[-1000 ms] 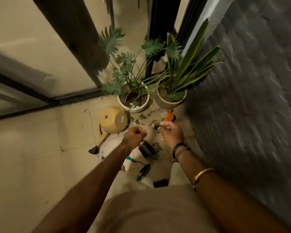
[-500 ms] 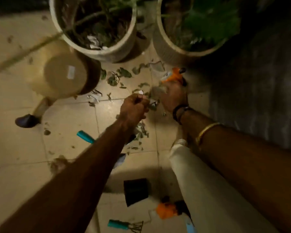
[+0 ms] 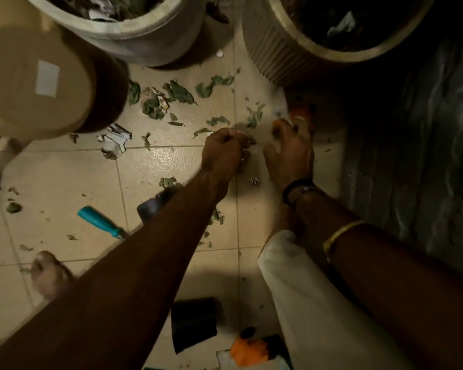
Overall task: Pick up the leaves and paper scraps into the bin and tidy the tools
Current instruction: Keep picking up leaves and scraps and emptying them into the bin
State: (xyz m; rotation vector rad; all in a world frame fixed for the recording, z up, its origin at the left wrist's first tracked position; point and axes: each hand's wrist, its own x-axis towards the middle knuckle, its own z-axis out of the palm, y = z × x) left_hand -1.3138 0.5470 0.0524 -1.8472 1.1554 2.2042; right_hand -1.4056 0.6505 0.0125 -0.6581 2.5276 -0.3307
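Note:
Torn green leaves (image 3: 179,93) and paper scraps (image 3: 115,138) lie scattered over the tiled floor between the pots and my arms. My left hand (image 3: 225,152) is curled into a fist low over the floor, with leaf bits (image 3: 251,141) pinched at its fingertips. My right hand (image 3: 289,156) reaches down beside it, fingers curled on a pale paper scrap (image 3: 278,110); this part is blurred. An orange-handled tool (image 3: 301,116) lies just beyond those fingers. A teal-handled tool (image 3: 102,222) lies on the floor to the left of my left forearm.
A tan container (image 3: 38,76) lies on its side at upper left. A white plant pot (image 3: 134,36) and a ribbed beige pot (image 3: 292,57) stand at the top. A dark wall (image 3: 412,156) runs along the right. Near my legs are a small black pot (image 3: 193,324) and an orange object (image 3: 249,348).
The view has dropped from standing height to close over the floor. Both hands have gone down to the scraps near the orange tool.

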